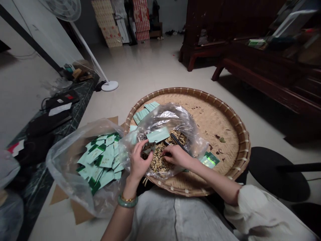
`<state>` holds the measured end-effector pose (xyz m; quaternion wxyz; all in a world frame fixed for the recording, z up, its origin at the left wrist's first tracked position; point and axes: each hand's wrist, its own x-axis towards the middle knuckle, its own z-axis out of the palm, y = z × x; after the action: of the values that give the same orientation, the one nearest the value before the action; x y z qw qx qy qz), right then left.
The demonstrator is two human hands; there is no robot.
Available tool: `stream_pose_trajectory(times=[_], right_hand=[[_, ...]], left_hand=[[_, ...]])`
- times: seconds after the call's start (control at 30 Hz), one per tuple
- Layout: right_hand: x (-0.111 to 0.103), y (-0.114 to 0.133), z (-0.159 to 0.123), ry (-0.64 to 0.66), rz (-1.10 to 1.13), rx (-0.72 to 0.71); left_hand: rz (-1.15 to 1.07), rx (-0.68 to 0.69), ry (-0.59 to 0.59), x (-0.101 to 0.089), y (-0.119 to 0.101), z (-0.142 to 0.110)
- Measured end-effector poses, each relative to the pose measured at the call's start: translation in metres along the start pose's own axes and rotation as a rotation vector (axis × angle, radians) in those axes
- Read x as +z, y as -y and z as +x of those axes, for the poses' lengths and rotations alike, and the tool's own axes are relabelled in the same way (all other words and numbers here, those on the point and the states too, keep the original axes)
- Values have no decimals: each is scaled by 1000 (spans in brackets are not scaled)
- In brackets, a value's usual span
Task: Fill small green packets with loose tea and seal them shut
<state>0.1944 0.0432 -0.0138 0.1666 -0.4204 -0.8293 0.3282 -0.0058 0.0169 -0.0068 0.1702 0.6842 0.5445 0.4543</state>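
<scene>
Picking through loose dry mix (pixel 159 163)

The left hand (pixel 139 161) curved over the mix, thumb and fingers apart around something pale; whether it gripped that, I could not tell. The right hand (pixel 177 156) had curled fingers at the mix, any pinch hidden. The mix lay in a clear bag (pixel 173 113) on a woven tray (pixel 215 115). Handling small portions seemed the step; the next move seemingly called for a steady left hand and a light right pinch.

glossy, crinkled plastic bag (pixel 173 114)
</scene>
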Motion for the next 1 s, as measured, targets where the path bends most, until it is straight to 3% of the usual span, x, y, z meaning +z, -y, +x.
stream_pose_trajectory(times=[0.13,0.27,0.37,0.47,0.7,1.0], right_hand=[[-9,-1,-4,-95,79,67],[-32,13,-10,-240,195,103],[-55,33,-12,-309,237,27],[-68,54,-7,-281,164,-112],[-64,78,11,-109,-73,-195],[-54,75,6,-179,-96,-270]], left_hand=[[-3,-4,18,0,-2,0],[23,-7,63,1,-5,0],[28,5,83,3,-7,1],[19,15,94,7,-8,2],[13,-2,84,12,-4,-1],[-30,-27,63,10,-4,-1]])
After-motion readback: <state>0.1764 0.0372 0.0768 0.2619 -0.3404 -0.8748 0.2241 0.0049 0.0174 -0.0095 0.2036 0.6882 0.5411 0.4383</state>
